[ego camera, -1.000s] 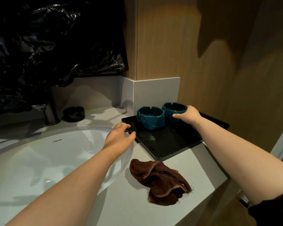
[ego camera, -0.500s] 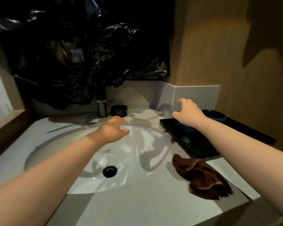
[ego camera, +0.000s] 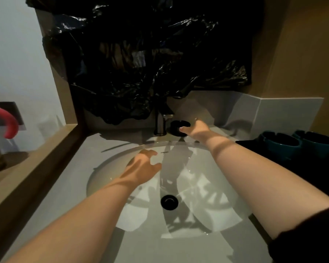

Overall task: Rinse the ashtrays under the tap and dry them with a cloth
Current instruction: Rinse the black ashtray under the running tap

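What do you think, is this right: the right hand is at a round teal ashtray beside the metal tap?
Not quite. The head view shows the right hand at the round black ashtray beside the metal tap; the teal ashtrays sit apart, on the right.

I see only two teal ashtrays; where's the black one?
In the head view, the black ashtray sits on the counter right of the tap, behind the sink, next to the right hand.
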A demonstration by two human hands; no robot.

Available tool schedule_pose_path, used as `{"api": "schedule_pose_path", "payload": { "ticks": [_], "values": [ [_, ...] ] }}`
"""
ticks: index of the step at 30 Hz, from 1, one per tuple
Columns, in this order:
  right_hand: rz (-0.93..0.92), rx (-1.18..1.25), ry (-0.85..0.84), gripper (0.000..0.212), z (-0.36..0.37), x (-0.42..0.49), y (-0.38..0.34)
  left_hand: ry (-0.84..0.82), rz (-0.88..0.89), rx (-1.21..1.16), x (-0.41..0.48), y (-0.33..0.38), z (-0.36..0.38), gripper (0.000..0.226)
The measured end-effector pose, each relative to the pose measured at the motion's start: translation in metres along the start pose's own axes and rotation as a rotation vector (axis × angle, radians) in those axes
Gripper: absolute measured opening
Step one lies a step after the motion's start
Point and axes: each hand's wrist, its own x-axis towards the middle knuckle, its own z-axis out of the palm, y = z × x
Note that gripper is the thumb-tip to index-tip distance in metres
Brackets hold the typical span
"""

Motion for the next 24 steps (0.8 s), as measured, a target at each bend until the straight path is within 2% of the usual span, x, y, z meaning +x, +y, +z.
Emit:
{"api": "schedule_pose_path", "payload": {
  "ticks": [4, 8, 13, 15, 17, 20, 22, 24],
  "values": [
    [0.016, 0.047, 0.025, 0.096, 0.023, 0.029, -0.001, -0.054, 0.031, 0.079, 0.009, -0.007, 0.008, 0.052],
    [0.007, 0.130, 0.031, 0.100, 0.037, 0.050, -0.005, -0.074, 0.068, 0.140, 0.016, -0.009, 0.015, 0.056],
    [-0.018, 0.075, 0.161, 0.091, 0.043, 0.058, 0.002, -0.095, 0.087, 0.143, 0.018, -0.009, 0.017, 0.055],
    [-0.020, 0.123, 0.163, 0.085, 0.039, 0.053, 0.004, -0.088, 0.063, 0.116, 0.018, -0.009, 0.015, 0.053],
    [-0.028, 0.149, 0.147, 0.084, 0.034, 0.044, 0.006, -0.085, 0.003, 0.014, 0.017, -0.009, 0.014, 0.050],
    [-0.040, 0.182, 0.135, 0.091, 0.026, 0.022, 0.008, -0.060, -0.144, -0.313, 0.017, -0.008, 0.010, 0.041],
    [-0.051, 0.225, 0.133, 0.090, 0.022, -0.003, 0.006, -0.018, -0.196, -0.430, 0.020, -0.006, 0.006, 0.034],
    [-0.078, 0.240, 0.084, 0.089, 0.020, -0.030, 0.005, 0.009, -0.278, -0.585, 0.022, -0.002, 0.001, 0.038]
  ]
}}
